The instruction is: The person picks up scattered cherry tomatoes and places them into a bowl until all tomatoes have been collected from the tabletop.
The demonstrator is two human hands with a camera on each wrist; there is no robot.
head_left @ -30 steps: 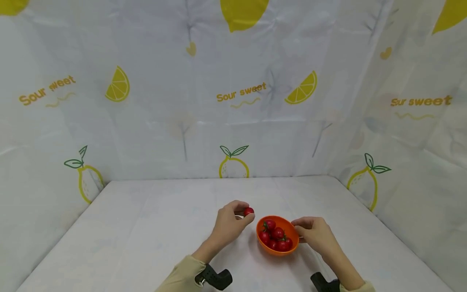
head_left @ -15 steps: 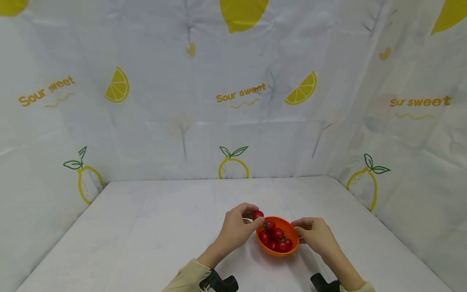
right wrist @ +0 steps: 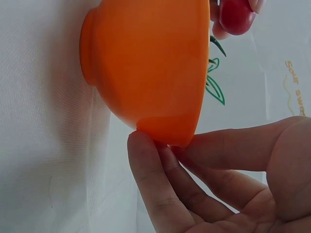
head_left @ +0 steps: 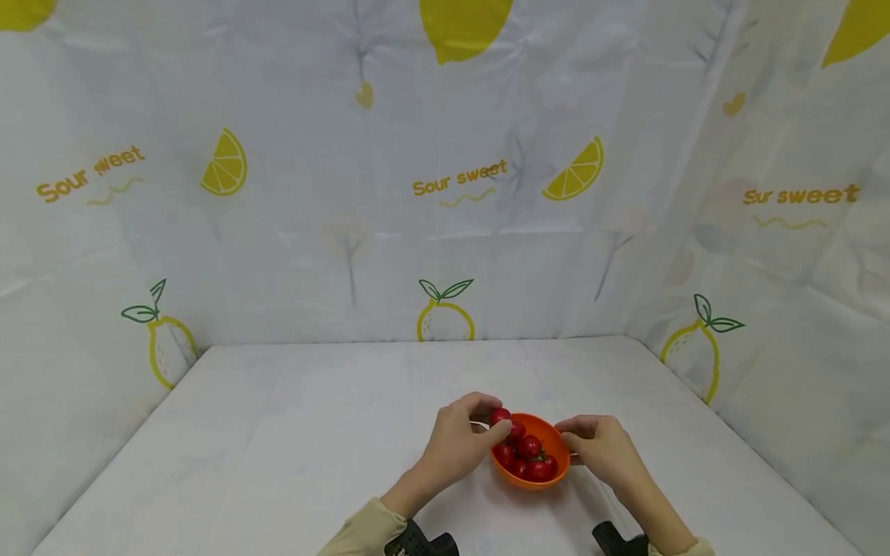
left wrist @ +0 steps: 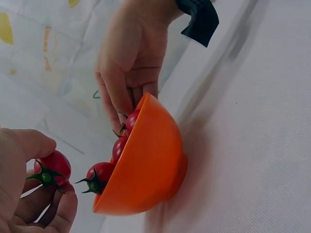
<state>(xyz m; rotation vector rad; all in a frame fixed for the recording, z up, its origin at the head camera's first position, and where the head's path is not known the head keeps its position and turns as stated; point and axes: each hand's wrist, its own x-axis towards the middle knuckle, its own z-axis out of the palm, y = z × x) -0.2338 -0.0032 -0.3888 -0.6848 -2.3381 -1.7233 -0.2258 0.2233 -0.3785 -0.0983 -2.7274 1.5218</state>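
Observation:
A red cherry tomato (left wrist: 56, 165) with a green stem end is pinched between the thumb and fingers of my left hand (head_left: 459, 438), over the left rim of an orange bowl (head_left: 531, 485). Inside the bowl lie several more cherry tomatoes (head_left: 530, 446), some with green calyxes. My right hand (head_left: 605, 448) pinches the bowl's right rim. Seen from the right wrist, its thumb lies at the rim and its fingers (right wrist: 150, 170) touch the outer wall. The bowl stands upright on its foot.
The bowl rests on a white cloth-covered table (head_left: 278, 440). Behind and at both sides hang white sheets (head_left: 306, 193) printed with lemons and lettering. A black strap with a camera mount (head_left: 420, 540) sits on each wrist.
My left hand has moved right and slightly toward me, carrying the cherry tomato from beside the bowl to over its left rim. The right hand and bowl have stayed in place.

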